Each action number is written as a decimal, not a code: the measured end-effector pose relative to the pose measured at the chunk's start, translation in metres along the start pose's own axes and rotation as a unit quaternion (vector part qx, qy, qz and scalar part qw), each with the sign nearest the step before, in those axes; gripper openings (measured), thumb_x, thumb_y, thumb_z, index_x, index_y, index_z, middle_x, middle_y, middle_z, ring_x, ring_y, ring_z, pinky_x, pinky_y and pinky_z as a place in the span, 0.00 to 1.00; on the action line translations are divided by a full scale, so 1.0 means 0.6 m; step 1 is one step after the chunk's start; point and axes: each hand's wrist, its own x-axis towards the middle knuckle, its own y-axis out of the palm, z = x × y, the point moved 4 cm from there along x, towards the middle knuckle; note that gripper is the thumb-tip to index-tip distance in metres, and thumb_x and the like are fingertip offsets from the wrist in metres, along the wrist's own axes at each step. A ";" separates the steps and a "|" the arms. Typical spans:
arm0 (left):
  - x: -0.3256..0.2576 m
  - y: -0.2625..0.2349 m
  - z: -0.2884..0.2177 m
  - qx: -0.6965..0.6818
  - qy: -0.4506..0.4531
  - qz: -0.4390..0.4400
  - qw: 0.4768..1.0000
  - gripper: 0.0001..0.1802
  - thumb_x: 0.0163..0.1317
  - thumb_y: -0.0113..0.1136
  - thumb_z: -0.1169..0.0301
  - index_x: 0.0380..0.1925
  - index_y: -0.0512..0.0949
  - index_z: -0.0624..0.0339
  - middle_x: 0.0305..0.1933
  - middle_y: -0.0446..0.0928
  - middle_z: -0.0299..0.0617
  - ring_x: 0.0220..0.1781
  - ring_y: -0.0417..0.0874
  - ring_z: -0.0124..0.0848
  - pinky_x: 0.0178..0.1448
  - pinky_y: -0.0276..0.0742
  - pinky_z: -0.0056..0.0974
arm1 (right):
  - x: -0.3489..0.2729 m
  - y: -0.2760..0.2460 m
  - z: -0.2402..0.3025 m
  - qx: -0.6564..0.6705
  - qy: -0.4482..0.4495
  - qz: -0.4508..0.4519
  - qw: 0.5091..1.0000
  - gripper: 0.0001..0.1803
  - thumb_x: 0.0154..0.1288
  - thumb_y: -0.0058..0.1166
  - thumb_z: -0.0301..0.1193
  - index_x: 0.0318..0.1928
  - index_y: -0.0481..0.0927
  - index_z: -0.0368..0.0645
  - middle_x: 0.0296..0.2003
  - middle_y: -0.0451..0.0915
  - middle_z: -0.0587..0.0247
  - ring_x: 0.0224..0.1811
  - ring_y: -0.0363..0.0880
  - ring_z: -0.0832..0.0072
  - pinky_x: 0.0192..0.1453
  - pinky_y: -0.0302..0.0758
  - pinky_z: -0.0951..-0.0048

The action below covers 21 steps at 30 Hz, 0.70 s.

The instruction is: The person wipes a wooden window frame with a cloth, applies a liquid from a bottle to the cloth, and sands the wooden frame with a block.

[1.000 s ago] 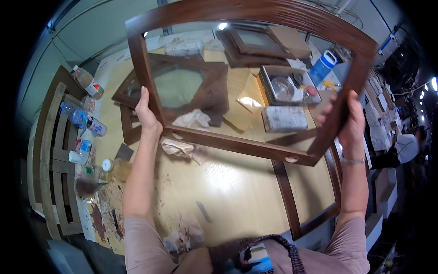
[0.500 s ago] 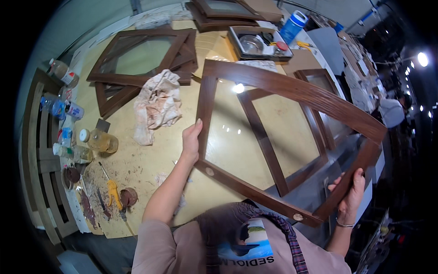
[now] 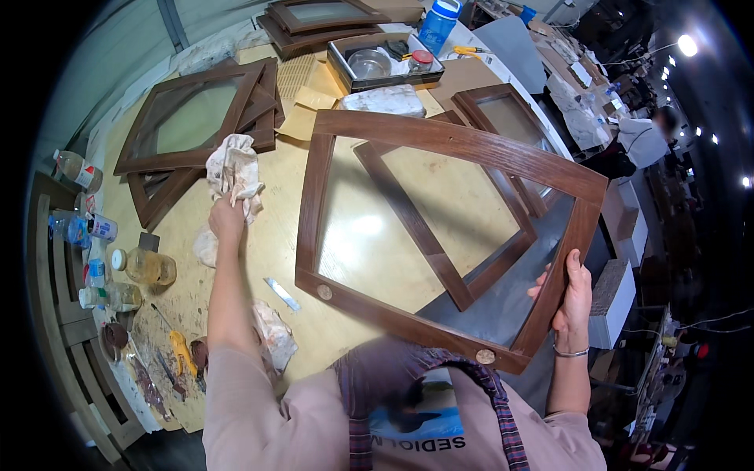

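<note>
A brown wooden framed glass panel point(image 3: 463, 147) is tilted up in front of me, its glass showing the table beneath. My right hand point(image 3: 575, 292) grips its right side piece, thumb on the near face. At the left, my left hand point(image 3: 227, 217) has its fingers closed on a stained white rag point(image 3: 236, 166) on the table. Through the glass, another wooden frame point(image 3: 420, 239) shows lying below. Two round light spots mark the held panel's lower rail.
More framed panels point(image 3: 250, 82) are stacked at the back left. An open box point(image 3: 338, 67) holds a bowl and a red-lidded jar, near a blue jug point(image 3: 440, 27). Bottles and a jar of yellowish liquid point(image 3: 149, 268) line the left edge. A yellow-handled tool point(image 3: 182, 351) lies near left.
My left hand has let go of the panel's left side and reached left onto the rag. The panel has shifted slightly left in view, still held by my right hand.
</note>
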 end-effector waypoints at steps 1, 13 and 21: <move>0.002 -0.008 -0.004 -0.077 -0.030 -0.009 0.997 0.19 0.56 0.62 0.64 0.48 0.80 0.51 0.46 0.80 0.45 0.47 0.80 0.42 0.50 0.73 0.47 | 0.003 0.000 0.000 0.000 0.003 0.002 1.000 0.29 0.67 0.49 0.55 0.32 0.71 0.36 0.18 0.75 0.57 0.15 0.79 0.68 0.18 0.78 0.73; -0.349 -0.093 -0.493 -0.387 0.621 -0.017 0.682 0.18 0.40 0.66 0.69 0.35 0.77 0.54 0.50 0.76 0.47 0.61 0.73 0.43 0.68 0.60 0.60 | 0.015 0.011 0.004 0.006 0.032 0.005 0.999 0.27 0.68 0.50 0.52 0.37 0.70 0.35 0.19 0.74 0.58 0.14 0.78 0.69 0.18 0.79 0.74; -0.173 -0.194 -0.479 -0.689 0.161 0.361 0.607 0.17 0.61 0.58 0.69 0.49 0.75 0.65 0.43 0.80 0.43 0.40 0.82 0.30 0.44 0.78 0.34 | 0.034 0.001 -0.006 0.072 0.058 0.008 0.996 0.32 0.70 0.42 0.57 0.37 0.73 0.34 0.22 0.74 0.57 0.18 0.77 0.72 0.19 0.79 0.75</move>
